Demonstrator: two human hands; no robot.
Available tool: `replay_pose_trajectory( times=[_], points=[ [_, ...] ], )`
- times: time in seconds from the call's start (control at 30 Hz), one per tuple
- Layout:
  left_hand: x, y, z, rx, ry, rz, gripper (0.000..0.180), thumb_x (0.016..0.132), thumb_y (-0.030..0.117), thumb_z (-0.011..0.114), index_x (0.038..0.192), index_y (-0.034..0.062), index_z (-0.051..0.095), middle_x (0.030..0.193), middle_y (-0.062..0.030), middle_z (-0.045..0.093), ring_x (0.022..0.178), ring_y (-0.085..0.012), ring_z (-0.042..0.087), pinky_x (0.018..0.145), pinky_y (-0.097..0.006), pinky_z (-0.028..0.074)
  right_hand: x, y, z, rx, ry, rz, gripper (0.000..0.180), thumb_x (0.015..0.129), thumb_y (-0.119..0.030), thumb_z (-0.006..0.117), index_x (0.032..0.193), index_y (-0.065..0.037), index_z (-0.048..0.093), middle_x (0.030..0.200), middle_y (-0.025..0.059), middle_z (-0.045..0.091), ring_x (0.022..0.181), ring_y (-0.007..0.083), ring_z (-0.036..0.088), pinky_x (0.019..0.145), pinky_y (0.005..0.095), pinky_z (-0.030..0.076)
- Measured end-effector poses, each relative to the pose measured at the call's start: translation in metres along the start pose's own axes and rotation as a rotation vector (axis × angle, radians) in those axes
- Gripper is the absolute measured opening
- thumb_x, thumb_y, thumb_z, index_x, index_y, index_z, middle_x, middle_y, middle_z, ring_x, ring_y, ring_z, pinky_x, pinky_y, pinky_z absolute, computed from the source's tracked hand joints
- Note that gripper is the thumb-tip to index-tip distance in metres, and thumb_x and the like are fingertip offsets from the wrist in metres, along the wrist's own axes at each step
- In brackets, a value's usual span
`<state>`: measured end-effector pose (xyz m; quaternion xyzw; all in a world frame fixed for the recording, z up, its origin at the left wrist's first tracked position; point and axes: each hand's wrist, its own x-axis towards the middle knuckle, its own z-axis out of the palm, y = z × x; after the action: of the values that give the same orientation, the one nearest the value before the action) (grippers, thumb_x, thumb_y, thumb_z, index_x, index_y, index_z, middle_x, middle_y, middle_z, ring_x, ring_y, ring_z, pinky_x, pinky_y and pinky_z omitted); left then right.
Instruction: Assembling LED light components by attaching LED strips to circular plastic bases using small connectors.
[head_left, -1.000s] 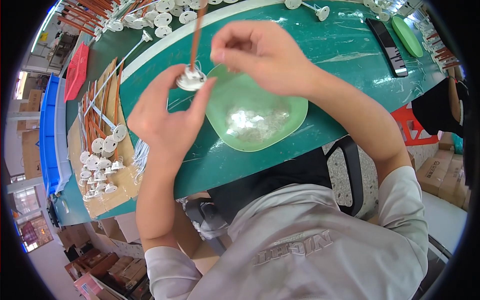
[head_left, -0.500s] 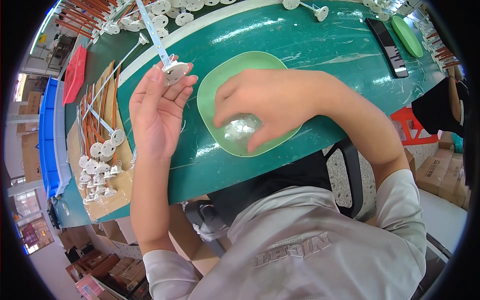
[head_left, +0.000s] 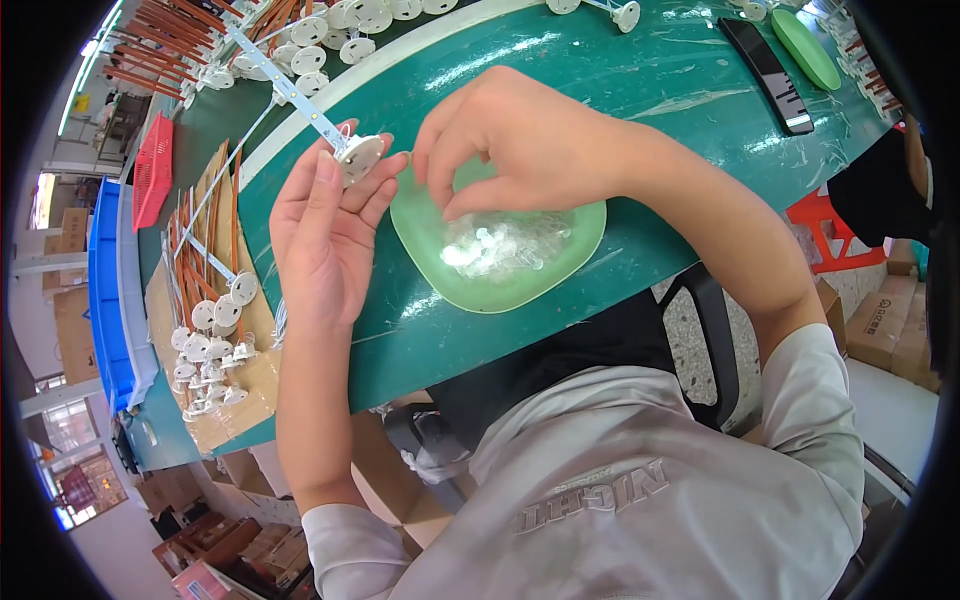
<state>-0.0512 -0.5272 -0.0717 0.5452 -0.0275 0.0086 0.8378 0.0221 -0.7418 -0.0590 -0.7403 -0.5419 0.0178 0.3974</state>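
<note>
My left hand (head_left: 318, 240), palm up, holds a white round disc (head_left: 359, 158) between thumb and fingers. A pale LED strip (head_left: 285, 88) rises from that disc toward the upper left. Just right of it, my right hand (head_left: 535, 140) hangs over the far side of a green plastic tray (head_left: 425, 278). Its thumb and fingers are bent together in a pinch; whatever they hold, if anything, is too small to see. Several clear, shiny flat pieces (head_left: 505, 245) lie in the tray below.
On cardboard (head_left: 225, 425) at the left lie several white-disc strips (head_left: 205, 345). More discs (head_left: 310, 60) crowd the far left. Red (head_left: 153, 172) and blue (head_left: 108, 290) baskets stand beyond. At the far right are a black phone-like slab (head_left: 768, 75) and a small green dish (head_left: 806, 50).
My right hand has lifted off the clear pieces and moved away from my body, closer to the left hand, its fingers pinched. The left hand has shifted slightly, with its strip tilting further left.
</note>
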Motion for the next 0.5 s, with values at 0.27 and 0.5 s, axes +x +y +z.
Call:
replay_pose_trajectory(
  times=[0.27,0.5],
  points=[
    [-0.002,0.001,0.007,-0.083,-0.029,0.029,0.041,0.097,0.016,0.057,0.132,-0.0021,0.046,0.127,-0.0220,0.057,0.116,-0.0327,0.060,0.096,-0.037,0.051,0.003,-0.011,0.001,0.356,0.198,0.290,0.005,0.082,-0.004,0.069,0.082,0.001,0.070,0.085,0.0070,0.070,0.074,0.0118,0.067,0.072,0.0256,0.055],
    [-0.007,-0.002,0.003,-0.257,-0.107,0.046,0.046,0.093,0.013,0.063,0.132,-0.0027,0.045,0.135,-0.0204,0.051,0.124,-0.0298,0.053,0.105,-0.039,0.045,0.005,-0.020,0.015,0.521,0.471,0.161,0.009,0.081,0.000,0.070,0.090,0.000,0.071,0.091,0.0079,0.070,0.080,0.0133,0.067,0.075,0.0263,0.055]
  ],
)
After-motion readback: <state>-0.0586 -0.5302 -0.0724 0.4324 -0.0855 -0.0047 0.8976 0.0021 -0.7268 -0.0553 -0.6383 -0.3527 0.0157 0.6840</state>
